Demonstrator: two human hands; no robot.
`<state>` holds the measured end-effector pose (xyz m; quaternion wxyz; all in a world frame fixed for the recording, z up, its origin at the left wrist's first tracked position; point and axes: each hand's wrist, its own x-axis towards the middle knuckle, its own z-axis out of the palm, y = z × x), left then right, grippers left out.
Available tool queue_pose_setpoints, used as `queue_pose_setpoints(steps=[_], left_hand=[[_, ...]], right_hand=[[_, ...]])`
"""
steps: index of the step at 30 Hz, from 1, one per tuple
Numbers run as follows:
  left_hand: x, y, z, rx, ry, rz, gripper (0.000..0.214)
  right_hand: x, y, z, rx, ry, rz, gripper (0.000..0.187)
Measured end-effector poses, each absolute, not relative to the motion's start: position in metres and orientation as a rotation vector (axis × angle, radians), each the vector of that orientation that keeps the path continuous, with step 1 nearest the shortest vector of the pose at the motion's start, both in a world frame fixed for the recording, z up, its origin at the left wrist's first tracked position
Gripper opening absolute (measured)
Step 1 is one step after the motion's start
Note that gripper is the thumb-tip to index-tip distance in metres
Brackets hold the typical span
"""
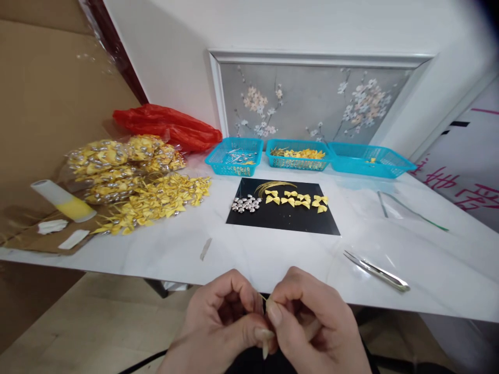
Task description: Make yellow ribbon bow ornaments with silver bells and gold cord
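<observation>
My left hand [220,324] and my right hand [312,324] meet just below the near edge of the white table [273,254], fingers curled and pinched together. A thin gold thread end [263,297] sticks up between the thumbs; what else the fingers hold is hidden. On the black mat [280,221] lie several small yellow bows [296,200], a heap of silver beads [245,203] and a bundle of gold threads [273,184].
Metal tweezers [376,271] lie at the right. A pile of yellow bows [156,202] and bagged bows [113,163] sit left, with a glue tube [62,200] and a red bag [167,124]. Three blue baskets [300,156] stand at the back.
</observation>
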<state>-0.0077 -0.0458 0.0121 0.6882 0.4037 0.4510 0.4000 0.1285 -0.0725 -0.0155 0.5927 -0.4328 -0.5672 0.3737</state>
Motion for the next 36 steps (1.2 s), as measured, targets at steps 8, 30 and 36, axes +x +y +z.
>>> queue_pose_setpoints(steps=[8, 30, 36], left_hand=[[-0.010, -0.048, 0.013, 0.925, 1.006, 0.900, 0.022], [-0.013, -0.050, 0.003, 0.982, 0.949, 0.931, 0.026], [-0.004, -0.056, 0.005, 0.907, 1.001, 1.014, 0.029]], right_hand=[[0.131, -0.071, -0.012, -1.078, -1.384, 0.846, 0.017], [0.131, -0.070, -0.009, -0.910, -1.140, 1.315, 0.024], [0.136, -0.063, -0.011, -0.874, -1.054, 1.581, 0.030]])
